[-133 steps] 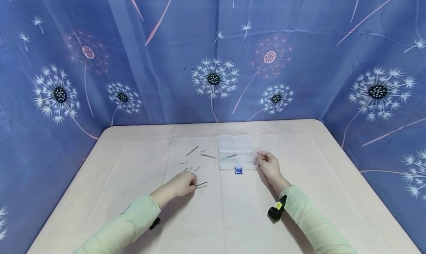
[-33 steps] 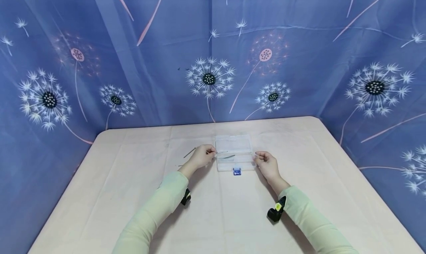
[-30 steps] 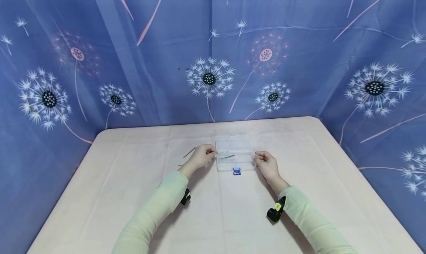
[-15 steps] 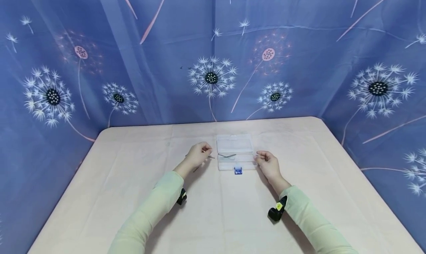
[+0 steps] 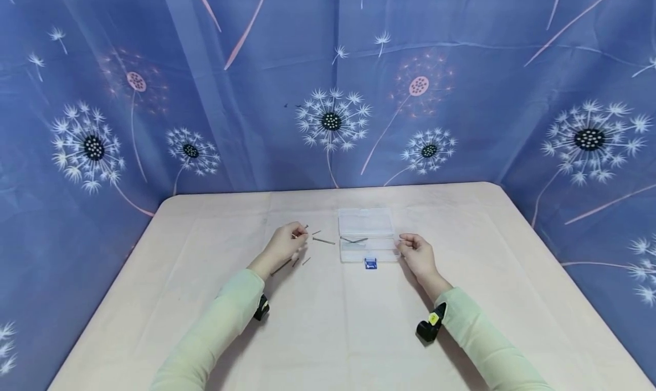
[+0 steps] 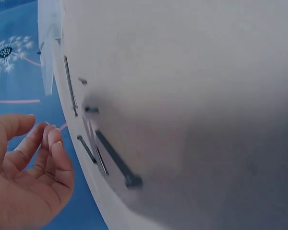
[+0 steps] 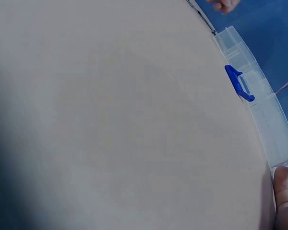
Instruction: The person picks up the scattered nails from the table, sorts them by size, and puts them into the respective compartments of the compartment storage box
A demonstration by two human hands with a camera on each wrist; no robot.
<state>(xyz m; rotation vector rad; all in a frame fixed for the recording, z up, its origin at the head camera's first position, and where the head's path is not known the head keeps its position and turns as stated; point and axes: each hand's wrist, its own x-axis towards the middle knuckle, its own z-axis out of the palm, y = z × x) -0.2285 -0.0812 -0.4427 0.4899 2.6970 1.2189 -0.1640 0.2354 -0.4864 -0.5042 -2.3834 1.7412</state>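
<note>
My left hand (image 5: 287, 240) hovers over several loose dark nails at the left of the box, fingers loosely bent and nothing visible between them. In the left wrist view a thick nail (image 6: 116, 160) lies beside shorter ones. One long nail (image 5: 324, 241) rests between this hand and the clear plastic box (image 5: 365, 221). The box stands with its lid laid back, a blue latch (image 5: 370, 263) at its front. Inside its rear compartment two nails (image 5: 353, 241) lie crossed at an angle. My right hand (image 5: 419, 259) holds the box's right end between thumb and fingers.
Short nails (image 5: 306, 260) lie on the pale cloth-covered table (image 5: 389, 334) in front of the left hand. A small nail (image 5: 316, 232) lies further back. Blue curtains (image 5: 256, 123) with a dandelion print surround the table's back and sides.
My left hand has set a second nail in the box and drawn back left to the loose nails. The right hand stays at the box's right end.
</note>
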